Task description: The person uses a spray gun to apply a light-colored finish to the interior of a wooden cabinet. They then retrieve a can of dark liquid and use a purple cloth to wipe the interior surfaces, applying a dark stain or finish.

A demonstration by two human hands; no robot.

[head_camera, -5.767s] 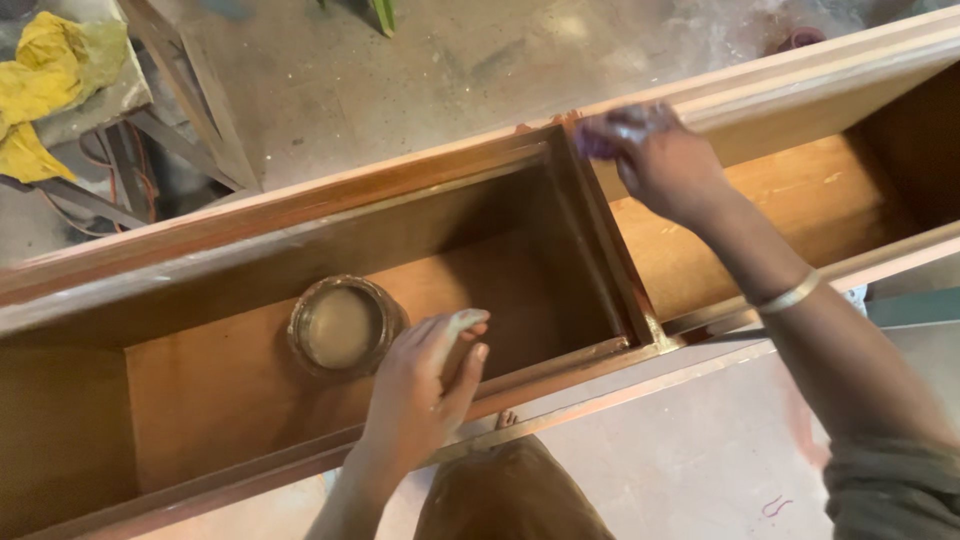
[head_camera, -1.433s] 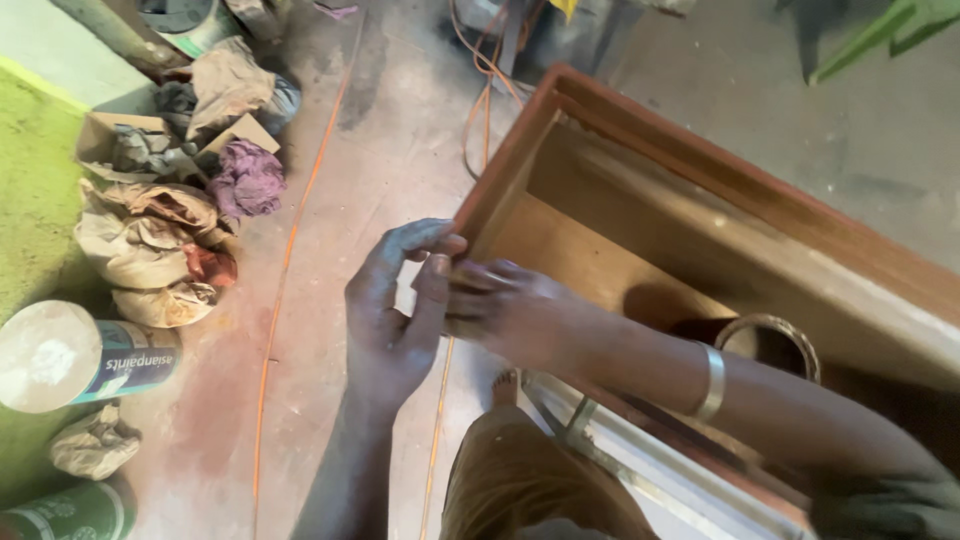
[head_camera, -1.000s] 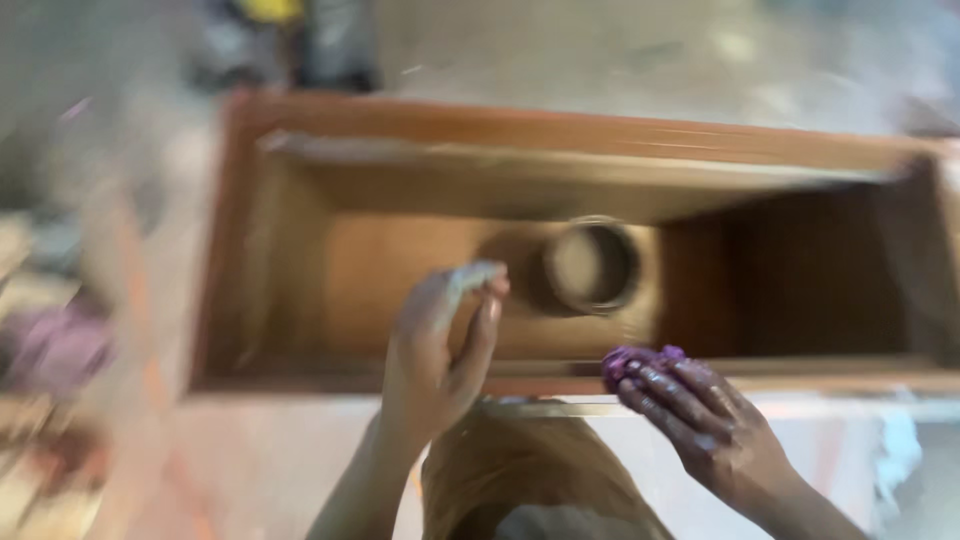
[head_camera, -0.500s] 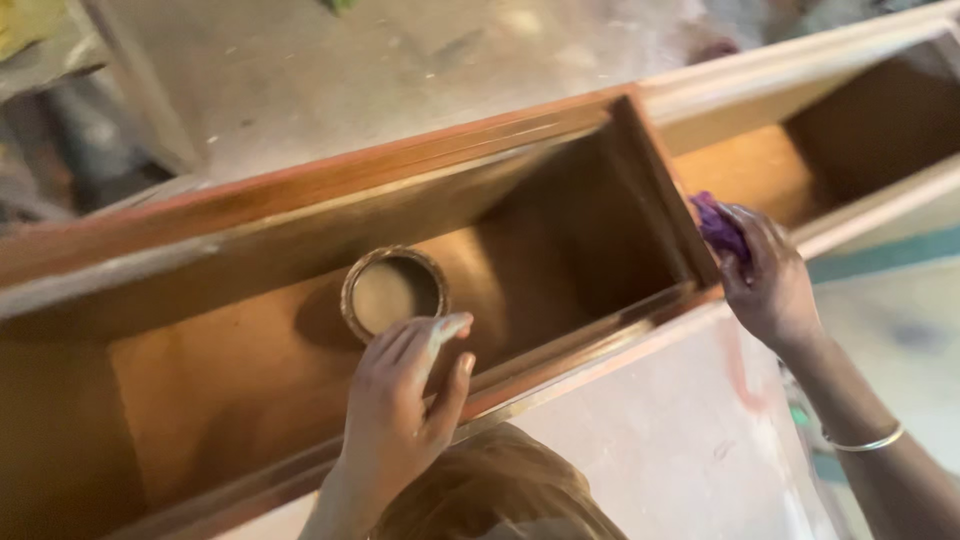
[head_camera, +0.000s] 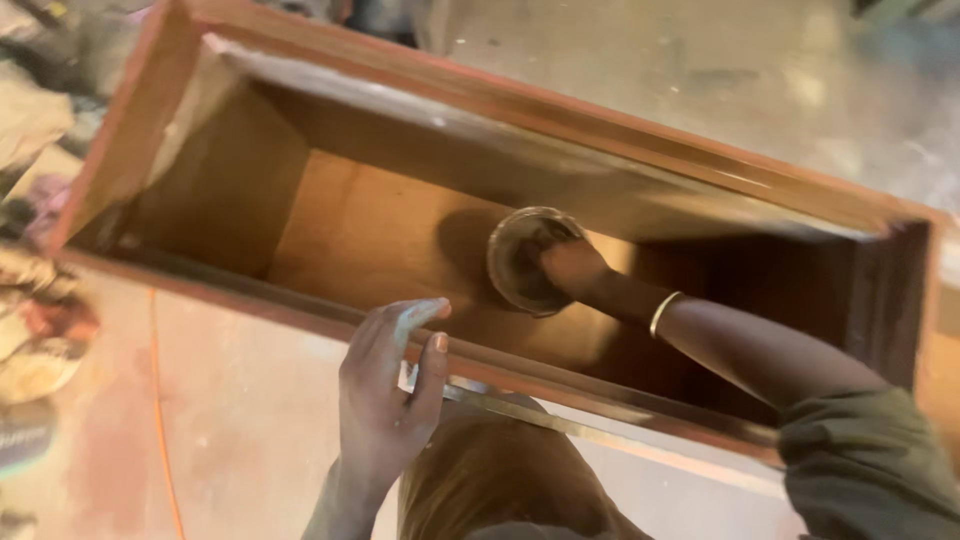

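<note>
From the head camera we look straight down into a long open wooden cabinet (head_camera: 330, 215) whose long axis runs from the upper left of the frame to the right edge, tilting downward as it goes. A small round tin (head_camera: 527, 258) sits on the cabinet's inner floor, a little right of centre in the frame, its open mouth facing us.

Our right hand (head_camera: 572, 268) is the nearer of the two by far: it reaches in from the lower right, the forearm with a thin bangle (head_camera: 664, 311) crossing over the near rail, and the fingers dip into the right side of the tin's mouth. The hand is blurred and partly sunk in the tin, so we cannot tell how far its fingers are curled or whether it holds anything.

Our left hand (head_camera: 388, 395) lies at lower centre, below and left of the tin, well apart from it. Its fingers are loosely spread and rest on the near rail (head_camera: 300, 315) of the cabinet, gripping nothing else.

At the left edge, bundled rags (head_camera: 40, 330) lie on the floor.
</note>
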